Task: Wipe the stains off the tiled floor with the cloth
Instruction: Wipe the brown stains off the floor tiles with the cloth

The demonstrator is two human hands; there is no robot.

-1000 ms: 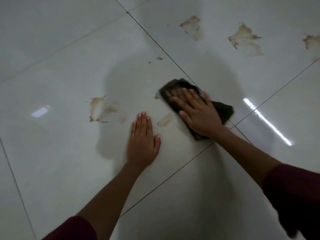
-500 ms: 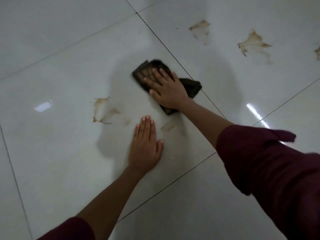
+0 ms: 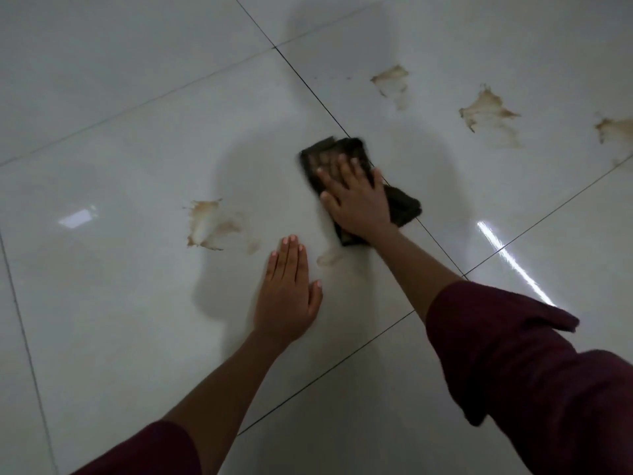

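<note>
Two hands were down on the glossy white tiled floor, seen from the head camera looking steeply down. The right hand lay flat on a dark, crumpled cloth, fingers spread and pressing it to the tile rather than gripping it; the cloth sat just left of a dark grout line, with one corner poking out past the fingertips and another bunched behind the wrist. The left hand was planted palm down on bare tile, fingers straight and close together, thumb out to the side, holding nothing. It was nearer the person than the cloth and a little to the left of it. Between the two hands a faint brown smear lay just below the cloth's near edge. A larger brown stain with ragged edges sat to the left of the left hand's fingertips, apart from them. On the next tile, beyond the grout line and well away from the cloth, three more brown stains were strung out: a pale one, a darker one, and one cut off at the right edge. Both forearms were bare, with dark red sleeves pushed up. A bright streak of reflected light crossed the tile on the right.
</note>
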